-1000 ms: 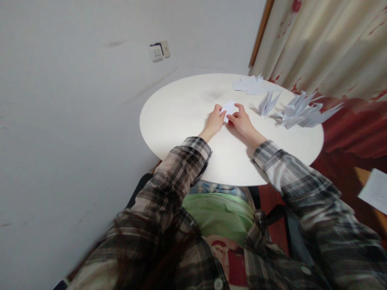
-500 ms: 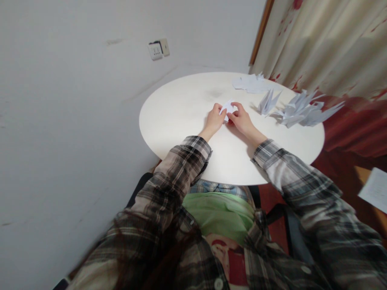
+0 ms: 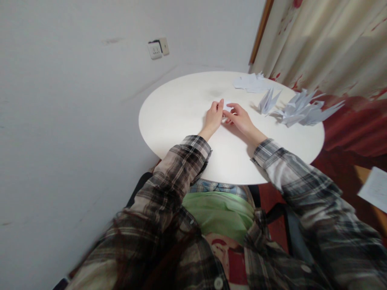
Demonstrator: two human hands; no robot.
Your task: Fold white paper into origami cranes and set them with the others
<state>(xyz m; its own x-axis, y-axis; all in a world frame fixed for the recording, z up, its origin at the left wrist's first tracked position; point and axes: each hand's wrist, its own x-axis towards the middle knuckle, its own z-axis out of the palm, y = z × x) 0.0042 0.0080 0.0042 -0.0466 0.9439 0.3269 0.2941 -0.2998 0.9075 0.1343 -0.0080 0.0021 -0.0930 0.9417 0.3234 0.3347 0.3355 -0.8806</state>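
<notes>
A small piece of folded white paper (image 3: pixel 227 106) sits between my two hands over the middle of the round white table (image 3: pixel 175 108). My left hand (image 3: pixel 214 115) is closed on its left side, thumb pointing up and away. From the right, my right hand (image 3: pixel 238 116) pinches the paper's near edge with curled fingers. Most of the paper is hidden behind the fingers, so its folded shape cannot be made out. To the right of my right hand stands a folded paper crane (image 3: pixel 267 102).
Several more paper cranes (image 3: pixel 302 108) cluster near the table's right edge. Flat white paper sheets (image 3: pixel 249 82) lie at the far side. A wall with a socket (image 3: pixel 155 50) borders the left, a curtain (image 3: pixel 326 48) the right. A printed sheet (image 3: pixel 375 189) lies lower right.
My left thumb has swung upright over the paper, and the paper is turned so less of it shows. My right fingers have shifted slightly left. The cranes and sheets stay put.
</notes>
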